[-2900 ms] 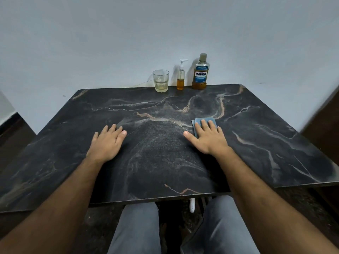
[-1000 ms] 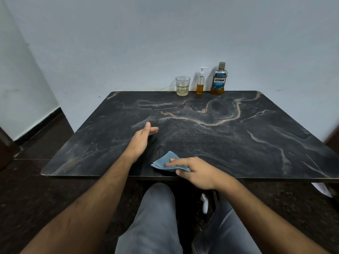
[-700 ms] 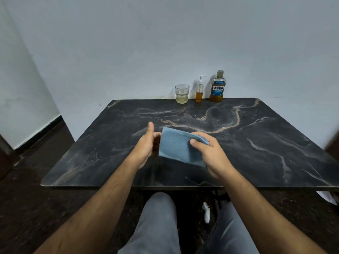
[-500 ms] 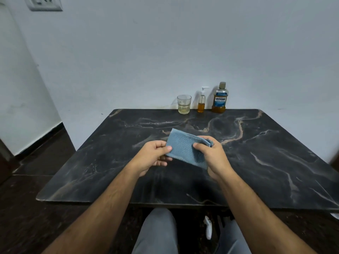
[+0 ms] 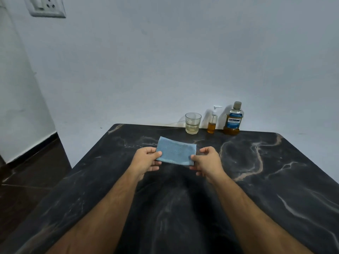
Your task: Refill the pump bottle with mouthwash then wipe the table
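The blue cloth [image 5: 175, 153] is held up above the dark marble table [image 5: 275, 180], folded into a flat rectangle and stretched between both hands, roughly over the middle of the tabletop. The left hand [image 5: 145, 161] pinches its nine o'clock edge, thumb on top and the other fingers curled beneath. The right hand [image 5: 206, 162] pinches the lower corner at about four o'clock, thumb over the cloth and fingers bent under it. Both forearms reach in from six o'clock, bare to the elbow.

Beyond the cloth, toward twelve and one o'clock, three things stand in a row along the table's far edge, close to the wall. Nearest the middle is a clear drinking glass [image 5: 193, 123] with a little pale yellowish liquid in the bottom. Just beside it, toward three o'clock, stands the small pump bottle [image 5: 212, 121], its white pump head on and amber liquid filling its lower part. Next along is the mouthwash bottle [image 5: 232, 119], capped, with a blue Listerine label and amber liquid low in its base. All three are upright and apart from one another.

Behind them rises a plain pale wall [image 5: 165, 61]. High at ten o'clock a white socket plate [image 5: 45, 6] is fixed to it. At nine o'clock a dark floor [image 5: 27, 171] shows beside the table.
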A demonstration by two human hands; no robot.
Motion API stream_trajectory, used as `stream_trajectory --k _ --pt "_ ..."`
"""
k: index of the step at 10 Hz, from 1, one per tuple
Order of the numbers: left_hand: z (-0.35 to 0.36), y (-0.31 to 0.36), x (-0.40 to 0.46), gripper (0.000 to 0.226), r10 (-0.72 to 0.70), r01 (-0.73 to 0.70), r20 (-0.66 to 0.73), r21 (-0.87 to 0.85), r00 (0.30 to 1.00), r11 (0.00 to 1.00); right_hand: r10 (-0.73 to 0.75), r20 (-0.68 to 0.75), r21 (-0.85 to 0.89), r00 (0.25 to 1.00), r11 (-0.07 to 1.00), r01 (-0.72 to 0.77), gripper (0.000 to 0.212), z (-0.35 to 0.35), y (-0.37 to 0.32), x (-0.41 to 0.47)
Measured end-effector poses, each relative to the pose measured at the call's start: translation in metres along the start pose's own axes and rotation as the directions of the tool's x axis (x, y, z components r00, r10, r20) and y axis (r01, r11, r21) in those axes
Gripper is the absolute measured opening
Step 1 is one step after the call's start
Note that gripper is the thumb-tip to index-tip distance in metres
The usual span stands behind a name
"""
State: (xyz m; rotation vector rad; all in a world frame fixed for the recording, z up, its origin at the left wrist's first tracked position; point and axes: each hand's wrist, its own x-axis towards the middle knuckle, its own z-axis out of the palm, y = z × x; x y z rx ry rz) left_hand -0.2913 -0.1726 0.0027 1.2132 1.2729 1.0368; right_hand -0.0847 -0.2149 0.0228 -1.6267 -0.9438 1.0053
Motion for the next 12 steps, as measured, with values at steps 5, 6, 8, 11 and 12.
stream_trajectory --k 5,6,8,11,12 --pt "-0.004 0.001 0.189 0.013 0.102 -0.034 -0.216 0.295 0.971 0.955 -0.128 -0.132 -0.091 0.983 0.989 0.117 0.010 0.072 -0.018 0.172" --pt "-0.006 -0.001 0.220 0.019 0.100 -0.018 -0.205 0.368 0.974 0.930 -0.145 -0.130 -0.093 0.981 0.987 0.133 0.013 0.081 -0.015 0.198" --pt "-0.005 -0.005 0.260 0.020 0.145 0.000 -0.235 0.525 0.961 0.851 -0.221 -0.099 -0.237 0.970 0.952 0.192 0.021 0.097 -0.012 0.237" --pt "0.005 -0.009 0.254 0.036 0.310 -0.019 -0.270 0.726 0.912 0.688 -0.205 -0.108 -0.276 0.973 0.946 0.169 0.007 0.094 -0.007 0.248" --pt "0.006 -0.005 0.231 0.040 0.342 -0.032 -0.277 0.734 0.898 0.679 -0.221 -0.120 -0.344 0.968 0.924 0.168 0.010 0.082 -0.008 0.232"
